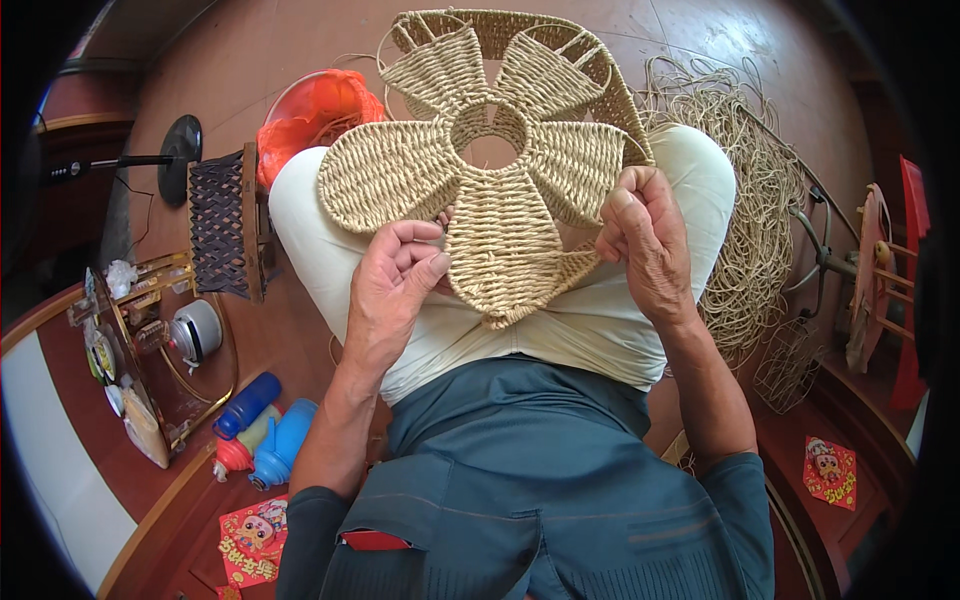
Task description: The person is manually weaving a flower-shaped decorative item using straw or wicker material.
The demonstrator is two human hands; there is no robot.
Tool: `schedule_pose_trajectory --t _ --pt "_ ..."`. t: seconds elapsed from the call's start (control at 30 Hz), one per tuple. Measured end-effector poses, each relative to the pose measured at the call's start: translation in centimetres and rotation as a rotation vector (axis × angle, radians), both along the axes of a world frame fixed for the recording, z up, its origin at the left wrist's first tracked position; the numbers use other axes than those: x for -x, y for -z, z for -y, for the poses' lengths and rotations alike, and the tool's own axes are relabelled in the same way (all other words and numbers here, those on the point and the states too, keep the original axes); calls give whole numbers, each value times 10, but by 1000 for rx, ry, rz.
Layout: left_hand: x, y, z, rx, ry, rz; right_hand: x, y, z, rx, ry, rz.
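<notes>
A flower-shaped piece woven from straw cord (500, 235) rests over my lap, its petals spread around a round central hole. It joins a curved woven wall (625, 95) at the far side, like a basket. My left hand (395, 280) is at the left edge of the nearest petal, fingers curled and thumb against the edge; some fingertips are hidden behind it. My right hand (648, 235) is closed in a pinch beside the right petal. A thin strand of cord (640, 148) runs toward its fingers. What lies between the fingertips is mostly hidden.
A large heap of loose cord (740, 200) lies on the floor at right, by a metal-framed stand (825, 255). At left are an orange-lined bucket (325, 105), a dark woven stool (222, 222), a kettle (196, 332) and a blue flask (285, 445).
</notes>
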State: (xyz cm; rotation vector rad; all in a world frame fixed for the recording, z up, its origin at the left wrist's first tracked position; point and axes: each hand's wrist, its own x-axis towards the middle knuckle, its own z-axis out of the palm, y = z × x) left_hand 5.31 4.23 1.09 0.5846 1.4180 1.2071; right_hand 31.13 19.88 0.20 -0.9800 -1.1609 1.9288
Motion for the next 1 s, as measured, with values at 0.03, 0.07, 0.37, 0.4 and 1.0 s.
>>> schedule_pose_trajectory --t 0.03,0.07,0.37,0.4,1.0 --pt "-1 1 1 -6 -2 -9 -1 0 -1 -4 -6 20" --pt "-3 3 0 -18 -2 -6 -1 -1 -2 3 -3 46" --pt "-8 -21 -11 92 150 -434 2 -5 -1 102 91 -2" --pt "-10 -28 -13 121 207 -662 0 -8 -1 94 97 1" --pt "-23 -63 -34 -161 173 -438 -3 -41 18 -204 -265 557"
